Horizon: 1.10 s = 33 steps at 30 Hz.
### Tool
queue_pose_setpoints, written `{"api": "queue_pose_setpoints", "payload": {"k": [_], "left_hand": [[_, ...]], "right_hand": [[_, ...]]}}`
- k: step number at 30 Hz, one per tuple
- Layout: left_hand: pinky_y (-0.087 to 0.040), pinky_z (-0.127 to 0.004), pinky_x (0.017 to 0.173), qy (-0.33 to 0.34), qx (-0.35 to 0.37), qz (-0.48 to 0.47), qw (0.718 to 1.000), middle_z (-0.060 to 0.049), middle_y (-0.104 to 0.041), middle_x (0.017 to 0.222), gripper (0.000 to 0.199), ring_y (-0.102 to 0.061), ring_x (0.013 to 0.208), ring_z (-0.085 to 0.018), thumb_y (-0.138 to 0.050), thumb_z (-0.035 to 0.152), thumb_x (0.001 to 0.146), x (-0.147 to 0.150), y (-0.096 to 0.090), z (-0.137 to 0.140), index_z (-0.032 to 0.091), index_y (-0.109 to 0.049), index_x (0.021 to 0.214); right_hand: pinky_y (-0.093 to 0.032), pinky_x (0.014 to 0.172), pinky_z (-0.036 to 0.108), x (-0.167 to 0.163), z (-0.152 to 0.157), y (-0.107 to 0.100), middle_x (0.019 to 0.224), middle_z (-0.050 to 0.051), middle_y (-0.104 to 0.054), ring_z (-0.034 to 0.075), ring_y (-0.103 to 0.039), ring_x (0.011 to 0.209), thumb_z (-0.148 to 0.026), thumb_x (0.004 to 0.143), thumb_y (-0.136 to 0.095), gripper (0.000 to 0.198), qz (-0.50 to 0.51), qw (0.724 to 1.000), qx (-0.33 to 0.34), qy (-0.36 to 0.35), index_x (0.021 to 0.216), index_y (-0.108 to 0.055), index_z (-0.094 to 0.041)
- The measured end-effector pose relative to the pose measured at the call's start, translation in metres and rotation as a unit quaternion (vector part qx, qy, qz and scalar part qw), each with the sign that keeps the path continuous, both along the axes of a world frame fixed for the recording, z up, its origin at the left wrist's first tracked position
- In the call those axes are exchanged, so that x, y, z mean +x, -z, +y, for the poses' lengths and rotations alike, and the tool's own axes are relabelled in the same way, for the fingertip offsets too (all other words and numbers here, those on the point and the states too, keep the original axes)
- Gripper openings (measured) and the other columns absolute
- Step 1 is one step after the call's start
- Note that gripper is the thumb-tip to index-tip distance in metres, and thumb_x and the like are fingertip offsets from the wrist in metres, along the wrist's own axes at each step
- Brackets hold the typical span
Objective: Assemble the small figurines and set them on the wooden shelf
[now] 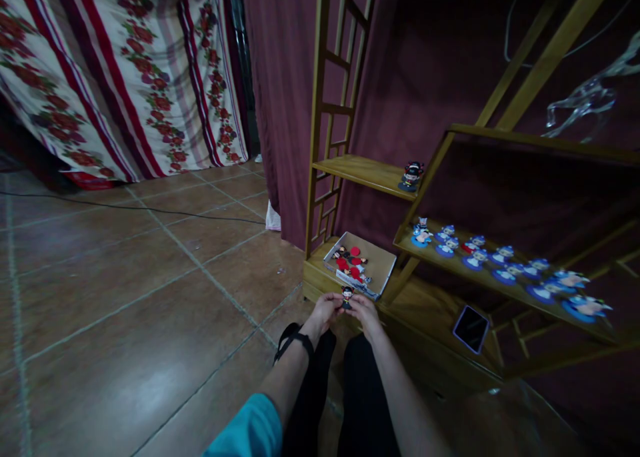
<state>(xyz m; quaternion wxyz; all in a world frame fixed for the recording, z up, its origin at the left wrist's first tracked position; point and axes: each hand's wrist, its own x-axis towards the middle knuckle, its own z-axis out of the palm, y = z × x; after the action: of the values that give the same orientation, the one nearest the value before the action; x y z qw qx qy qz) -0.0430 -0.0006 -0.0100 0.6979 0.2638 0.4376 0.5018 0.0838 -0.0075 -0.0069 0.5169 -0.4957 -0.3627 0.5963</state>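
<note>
A small figurine [347,297] with black hair and a dark base is held upright between both my hands, just in front of the wooden shelf unit. My left hand [327,310] grips it from the left side, and my right hand [365,311] closes on it from the right. Right behind them a shallow cardboard box [377,265] rests on the lowest shelf. Several figurines with red round bases [345,263] lie jumbled in its left part. A similar dark-haired figurine [412,175] stands alone on the shelf above.
Several blue-and-white figurines [475,258] stand in rows on the right shelf [415,247]. A phone or tablet [471,329] lies on the low shelf beneath. A clear animal-shaped ornament [585,103] sits at upper right. A black cable [175,212] crosses the tiled floor [150,297] at left.
</note>
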Motion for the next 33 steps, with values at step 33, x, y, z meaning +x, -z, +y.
{"api": "queue_pose_setpoints", "payload": {"k": [33], "left_hand": [[-0.041, -0.023, 0.057, -0.016, 0.067, 0.053, 0.996, 0.001, -0.057, 0.056, 0.029, -0.053, 0.052, -0.009, -0.073, 0.005, 0.044, -0.002, 0.012, 0.005, 0.011, -0.061, 0.069]], "right_hand": [[-0.050, 0.065, 0.031, -0.003, 0.008, 0.000, 0.087, 0.004, -0.067, 0.018, -0.063, 0.075, -0.037, 0.054, -0.071, 0.041, -0.002, 1.000, -0.017, -0.015, 0.091, -0.060, -0.022]]}}
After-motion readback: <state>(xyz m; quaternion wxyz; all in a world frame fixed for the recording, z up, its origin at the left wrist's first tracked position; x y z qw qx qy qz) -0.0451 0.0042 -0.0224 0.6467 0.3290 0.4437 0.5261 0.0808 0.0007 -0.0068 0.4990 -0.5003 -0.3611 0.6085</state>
